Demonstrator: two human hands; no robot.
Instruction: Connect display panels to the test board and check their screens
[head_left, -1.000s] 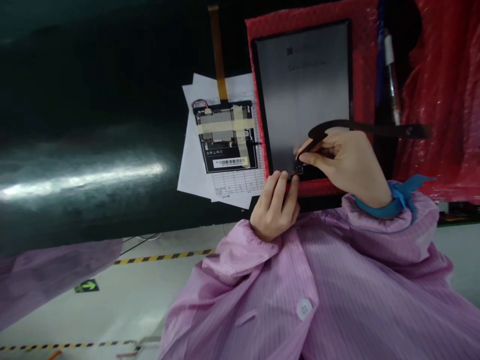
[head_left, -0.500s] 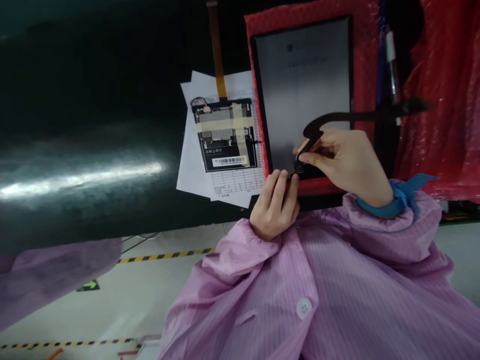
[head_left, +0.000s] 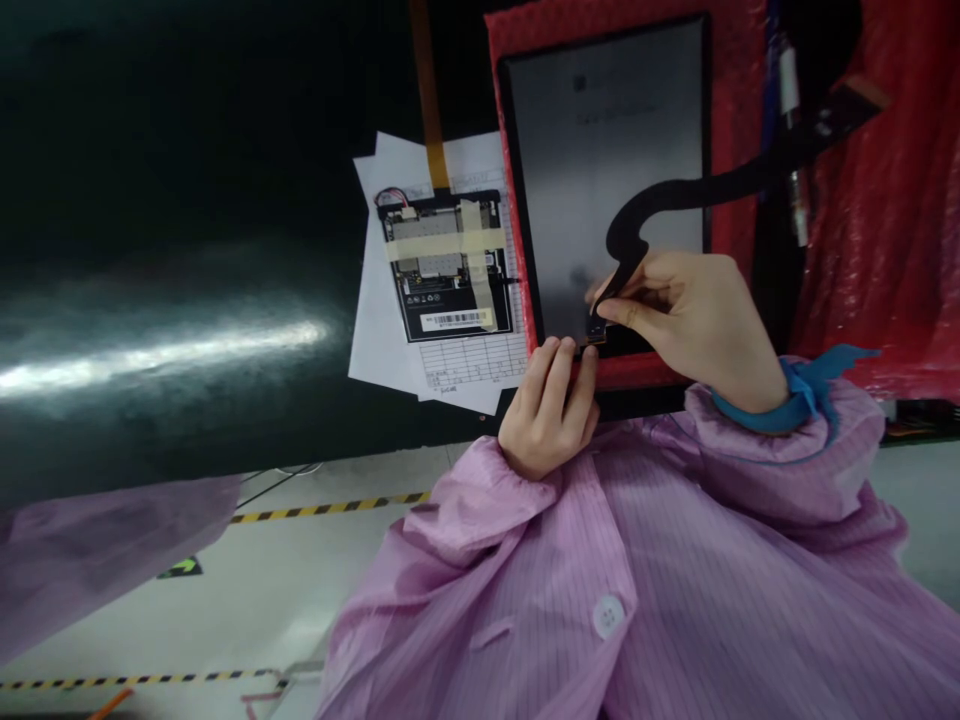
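Observation:
A display panel [head_left: 615, 190] with a grey back and black frame lies on red bubble wrap [head_left: 739, 150]. My right hand [head_left: 690, 315] pinches a black flex cable [head_left: 667, 200] close to its lower end, at the panel's bottom edge. From there the cable curves up and out to the right, its far end over the wrap. My left hand [head_left: 547, 405] rests with fingers stretched on the panel's lower edge, beside the small connector strip [head_left: 596, 330]. The right thumb shows; its other fingers are partly hidden.
Left of the panel, a taped circuit board with battery [head_left: 446, 265] lies on paper sheets [head_left: 382, 330]. An amber ribbon cable [head_left: 426, 90] runs up from it. A white-capped pen [head_left: 791, 100] lies right of the panel on the dark table [head_left: 187, 200].
The cable's far end has swung upward and now shows more clearly at the right. Both hands stay in nearly the same place at the panel's lower edge.

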